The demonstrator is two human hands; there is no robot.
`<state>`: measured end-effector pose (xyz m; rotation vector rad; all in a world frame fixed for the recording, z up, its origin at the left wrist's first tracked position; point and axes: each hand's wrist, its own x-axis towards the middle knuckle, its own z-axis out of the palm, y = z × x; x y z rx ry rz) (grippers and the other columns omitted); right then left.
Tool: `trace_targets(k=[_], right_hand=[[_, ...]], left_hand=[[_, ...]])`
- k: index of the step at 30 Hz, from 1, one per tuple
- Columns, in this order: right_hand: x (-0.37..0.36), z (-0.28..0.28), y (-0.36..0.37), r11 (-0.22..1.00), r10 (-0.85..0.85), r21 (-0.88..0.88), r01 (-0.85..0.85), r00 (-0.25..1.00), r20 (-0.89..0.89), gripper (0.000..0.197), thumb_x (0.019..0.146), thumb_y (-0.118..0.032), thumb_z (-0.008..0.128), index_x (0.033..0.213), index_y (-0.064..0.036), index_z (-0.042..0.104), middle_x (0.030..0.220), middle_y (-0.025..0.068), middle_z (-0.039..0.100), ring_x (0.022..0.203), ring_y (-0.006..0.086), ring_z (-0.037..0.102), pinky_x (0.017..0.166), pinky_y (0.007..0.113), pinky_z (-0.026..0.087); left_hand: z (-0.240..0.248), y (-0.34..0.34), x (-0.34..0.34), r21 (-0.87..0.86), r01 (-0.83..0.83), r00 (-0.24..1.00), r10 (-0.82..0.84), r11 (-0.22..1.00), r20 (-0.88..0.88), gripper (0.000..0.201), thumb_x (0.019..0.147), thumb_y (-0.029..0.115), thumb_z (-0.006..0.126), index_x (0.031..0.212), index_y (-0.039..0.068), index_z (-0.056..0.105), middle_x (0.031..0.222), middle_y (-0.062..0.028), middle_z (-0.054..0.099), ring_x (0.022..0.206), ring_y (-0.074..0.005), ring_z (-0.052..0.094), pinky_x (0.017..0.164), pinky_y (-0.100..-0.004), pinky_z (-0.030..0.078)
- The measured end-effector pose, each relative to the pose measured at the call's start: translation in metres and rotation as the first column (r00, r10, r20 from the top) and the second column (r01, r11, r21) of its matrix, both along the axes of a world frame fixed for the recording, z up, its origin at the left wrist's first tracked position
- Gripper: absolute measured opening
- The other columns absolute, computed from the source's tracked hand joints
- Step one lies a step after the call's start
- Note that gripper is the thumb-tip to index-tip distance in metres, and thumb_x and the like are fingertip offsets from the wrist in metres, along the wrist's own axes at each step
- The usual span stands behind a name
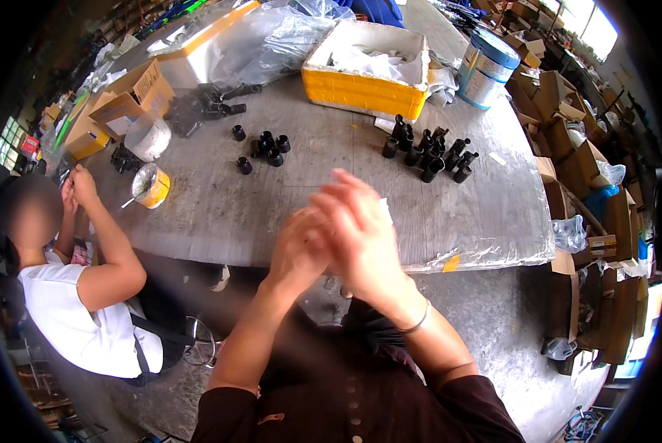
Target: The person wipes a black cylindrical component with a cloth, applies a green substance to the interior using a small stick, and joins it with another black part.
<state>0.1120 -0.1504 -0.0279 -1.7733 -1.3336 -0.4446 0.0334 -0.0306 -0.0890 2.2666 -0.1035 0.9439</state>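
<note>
Close in, two bare forearms rise from dark sleeves (456,410), with a thin bracelet (418,319) at the right wrist. Both hands are together in front of the chest, the left hand (299,242) against the right hand (362,235), whose raised fingers overlap it from this view. They are blurred, so I cannot tell whether anything sits between the palms.

Just behind them runs the near edge of a grey table (309,177), with a yellow patch (451,263) on its rim to the right. At the left, a person in a white shirt (80,317) sits by the table, both hands raised and close together.

Nearest beyond the hands are two groups of black parts. Short caps (275,156) stand to the left, most of them clustered and two apart; taller tubes (433,170) are bunched to the right, mostly upright.

Farther left are a yellow tin (154,190) with a stick in it and a tilted white tub (151,142). Behind these, a dark heap (205,107) lies beside an open carton (135,96).

Beyond the tubes are a yellow-sided foam box (360,90) holding white wrapping, a blue-lidded bucket (484,72) and, to the box's left, clear plastic (279,40). Past the table's right side, cardboard boxes (597,159) are stacked high.
</note>
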Motion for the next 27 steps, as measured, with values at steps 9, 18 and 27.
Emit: trace_targets(k=[9, 18, 27], right_hand=[[0.000, 0.008, 0.060, 0.818, 0.222, -0.495, -0.294, 0.954, -0.200, 0.047, 0.087, -0.048, 0.058, 0.070, -0.0041, 0.064, 0.061, 0.0156, 0.061, 0.063, 0.0369, 0.062, 0.058, 0.044, 0.050], [-0.001, -0.001, 0.058, 0.879, 0.156, -0.398, -0.262, 0.948, -0.279, 0.039, 0.084, -0.039, 0.062, 0.062, -0.0058, 0.062, 0.056, 0.0125, 0.059, 0.059, 0.0344, 0.062, 0.054, 0.042, 0.049], [-0.002, 0.004, 0.056, 0.885, 0.171, -0.368, -0.284, 0.935, -0.310, 0.034, 0.083, -0.035, 0.063, 0.069, -0.0049, 0.059, 0.063, 0.0110, 0.061, 0.063, 0.0329, 0.062, 0.055, 0.041, 0.049]], left_hand=[[-0.018, -0.010, 0.010, -0.483, -0.027, 0.997, -0.010, 0.875, -0.074, 0.021, 0.080, 0.004, 0.067, 0.100, 0.001, 0.062, 0.108, -0.0151, 0.063, 0.101, -0.0317, 0.062, 0.087, -0.0399, 0.050], [-0.029, -0.009, 0.008, -0.571, -0.019, 0.993, -0.050, 0.821, -0.105, 0.019, 0.081, 0.005, 0.066, 0.100, 0.000, 0.061, 0.106, -0.0156, 0.063, 0.098, -0.0321, 0.064, 0.084, -0.0397, 0.051], [-0.029, -0.006, 0.010, -0.586, -0.003, 0.990, -0.078, 0.810, -0.113, 0.018, 0.083, 0.006, 0.065, 0.099, 0.000, 0.061, 0.104, -0.0161, 0.064, 0.094, -0.0325, 0.065, 0.081, -0.0396, 0.052]])
